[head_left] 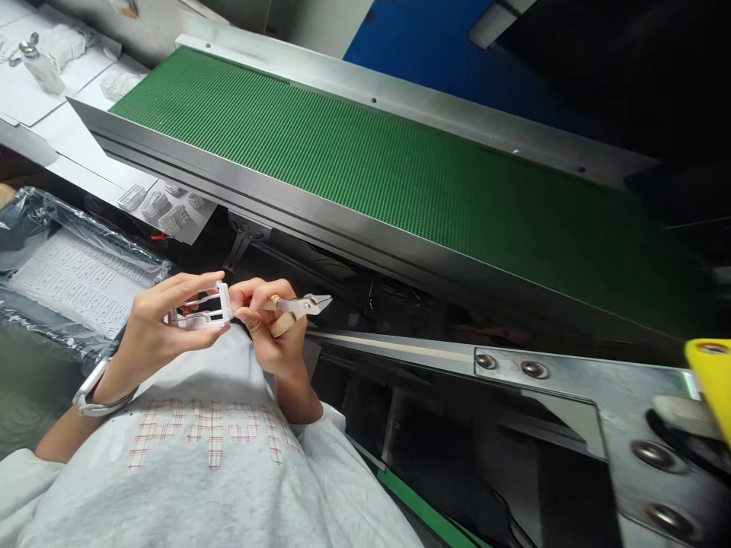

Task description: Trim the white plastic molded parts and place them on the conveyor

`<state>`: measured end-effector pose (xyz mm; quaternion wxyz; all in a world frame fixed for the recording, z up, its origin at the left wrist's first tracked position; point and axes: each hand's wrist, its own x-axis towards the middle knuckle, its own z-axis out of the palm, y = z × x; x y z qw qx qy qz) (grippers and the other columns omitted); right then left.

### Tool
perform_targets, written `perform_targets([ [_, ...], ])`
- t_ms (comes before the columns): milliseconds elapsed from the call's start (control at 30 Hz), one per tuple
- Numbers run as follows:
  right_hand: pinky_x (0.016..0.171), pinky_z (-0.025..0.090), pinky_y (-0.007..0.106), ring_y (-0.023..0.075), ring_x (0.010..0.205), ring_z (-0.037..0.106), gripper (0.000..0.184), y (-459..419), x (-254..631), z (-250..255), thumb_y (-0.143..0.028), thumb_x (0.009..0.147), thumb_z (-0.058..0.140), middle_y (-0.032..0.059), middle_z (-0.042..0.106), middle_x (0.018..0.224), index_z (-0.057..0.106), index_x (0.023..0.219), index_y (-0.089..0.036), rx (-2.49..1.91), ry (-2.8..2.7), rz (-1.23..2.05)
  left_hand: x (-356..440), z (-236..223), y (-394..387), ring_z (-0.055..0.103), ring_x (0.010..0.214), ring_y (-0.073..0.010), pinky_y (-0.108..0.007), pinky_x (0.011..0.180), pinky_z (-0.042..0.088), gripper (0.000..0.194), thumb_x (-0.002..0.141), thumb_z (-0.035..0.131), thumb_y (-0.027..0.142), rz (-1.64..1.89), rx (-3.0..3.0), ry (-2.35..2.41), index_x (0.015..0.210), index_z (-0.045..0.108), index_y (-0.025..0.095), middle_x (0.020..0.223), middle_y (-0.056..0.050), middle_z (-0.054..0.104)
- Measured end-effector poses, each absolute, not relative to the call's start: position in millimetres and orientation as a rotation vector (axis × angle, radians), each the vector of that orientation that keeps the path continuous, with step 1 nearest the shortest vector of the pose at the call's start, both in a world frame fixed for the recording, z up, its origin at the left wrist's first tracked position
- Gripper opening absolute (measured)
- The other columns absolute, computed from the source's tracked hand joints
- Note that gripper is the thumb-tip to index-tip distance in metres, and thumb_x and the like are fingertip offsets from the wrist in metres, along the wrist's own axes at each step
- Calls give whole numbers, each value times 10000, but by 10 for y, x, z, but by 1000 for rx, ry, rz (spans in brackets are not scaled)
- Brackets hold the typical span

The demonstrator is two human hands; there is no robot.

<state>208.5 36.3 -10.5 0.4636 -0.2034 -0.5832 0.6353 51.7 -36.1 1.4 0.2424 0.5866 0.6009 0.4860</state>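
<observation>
My left hand (163,320) grips a white plastic frame (225,303) between thumb and fingers, its open middle facing me. Close against the frame's right end is my right hand (277,335), closed around a pair of cutting pliers (297,307) with pale handles. The pliers' metal jaws point off to the right, away from the frame. Fingertips of my right hand meet the frame's edge; whether they pinch a small bit of it I cannot tell.
A green conveyor belt (320,144) with metal side rails runs across ahead. To the left, a plastic-lined box (11,281) holds many white parts. Stacked white parts (173,219) and a glass bottle (41,67) stand on white-covered tables. A metal bracket (571,373) and yellow piece (711,388) are at right.
</observation>
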Motion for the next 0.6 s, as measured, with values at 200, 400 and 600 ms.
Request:
perform_targets([
  [200,692,527,297,134,747,629,231,385,2078,-116,-314,923,727,-30,646,819,499,935,-274,-439,-1359,1611,476,-24,-404,715,828,-144,-210,708,594,463,792,832,265,1347,1478,1633,1240,715,247,1092,-29,765],
  [400,699,565,307,127,740,649,300,424,2043,-140,-341,855,798,-2,720,916,517,930,-266,-513,-1342,1616,405,-47,-436,741,914,-184,-272,876,636,453,751,877,342,1365,1356,1622,1163,705,265,1075,-8,757],
  [600,728,585,312,144,788,691,256,380,2020,-152,-341,886,762,-17,692,827,523,929,-257,-526,-1370,1634,430,-60,-429,736,838,-173,-245,758,636,446,730,872,343,1325,1331,1632,1124,694,233,1034,-25,755],
])
